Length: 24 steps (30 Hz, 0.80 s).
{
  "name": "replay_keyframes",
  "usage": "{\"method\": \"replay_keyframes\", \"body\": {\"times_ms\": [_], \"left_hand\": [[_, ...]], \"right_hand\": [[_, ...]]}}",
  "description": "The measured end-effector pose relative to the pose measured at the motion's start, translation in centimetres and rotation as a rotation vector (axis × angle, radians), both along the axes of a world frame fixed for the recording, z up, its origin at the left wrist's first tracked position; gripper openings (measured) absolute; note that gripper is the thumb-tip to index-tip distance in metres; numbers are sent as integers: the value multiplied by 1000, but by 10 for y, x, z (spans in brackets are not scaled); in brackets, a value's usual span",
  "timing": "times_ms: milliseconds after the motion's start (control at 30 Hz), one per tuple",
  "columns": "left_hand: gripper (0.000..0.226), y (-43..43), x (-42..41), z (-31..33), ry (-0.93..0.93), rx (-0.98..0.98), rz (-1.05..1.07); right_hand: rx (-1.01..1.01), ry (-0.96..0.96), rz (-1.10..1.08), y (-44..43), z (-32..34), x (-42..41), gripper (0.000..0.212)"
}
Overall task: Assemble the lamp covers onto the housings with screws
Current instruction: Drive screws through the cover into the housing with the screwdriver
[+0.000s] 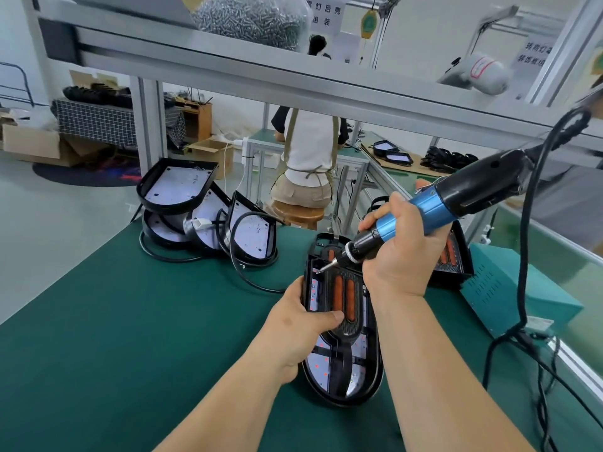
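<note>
A black lamp housing (pixel 365 383) lies on the green mat in front of me, white LED board showing inside. A black cover (pixel 354 282) with two orange strips sits in its upper half. My left hand (pixel 303 324) grips the housing's left edge, thumb pressing on the cover. My right hand (pixel 396 252) holds a blue and black electric screwdriver (pixel 434 210), tilted down to the left. Its bit tip (pixel 319 270) touches the cover's upper left corner, where a small screw seems to sit.
A stack of black housings (pixel 208 220) with trailing cables stands at the back left of the green mat (pixel 130 337). Another covered lamp (pixel 453 256) and a teal power box (pixel 512 288) lie at right. A bag of screws (pixel 251 17) rests on the overhead shelf. A person sits behind.
</note>
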<state>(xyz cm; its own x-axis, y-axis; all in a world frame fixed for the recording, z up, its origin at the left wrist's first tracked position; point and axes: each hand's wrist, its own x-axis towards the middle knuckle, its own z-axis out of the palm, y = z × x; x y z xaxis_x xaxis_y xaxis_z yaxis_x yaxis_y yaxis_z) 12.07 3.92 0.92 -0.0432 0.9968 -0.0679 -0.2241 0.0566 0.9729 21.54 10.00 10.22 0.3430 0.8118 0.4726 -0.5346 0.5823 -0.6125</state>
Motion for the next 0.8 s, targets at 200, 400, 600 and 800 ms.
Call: {"method": "replay_keyframes", "body": {"times_ms": [200, 400, 600, 800], "left_hand": [[43, 2, -1, -1, 17, -7, 5], [41, 5, -2, -3, 17, -58, 10], [30, 8, -8, -6, -67, -171, 16], [29, 12, -9, -9, -104, -226, 34]], "right_hand": [[18, -25, -17, 0, -4, -2, 31], [24, -46, -1, -3, -12, -9, 39], [47, -123, -1, -4, -28, -22, 35], [33, -208, -1, 4, -31, -32, 30]]}}
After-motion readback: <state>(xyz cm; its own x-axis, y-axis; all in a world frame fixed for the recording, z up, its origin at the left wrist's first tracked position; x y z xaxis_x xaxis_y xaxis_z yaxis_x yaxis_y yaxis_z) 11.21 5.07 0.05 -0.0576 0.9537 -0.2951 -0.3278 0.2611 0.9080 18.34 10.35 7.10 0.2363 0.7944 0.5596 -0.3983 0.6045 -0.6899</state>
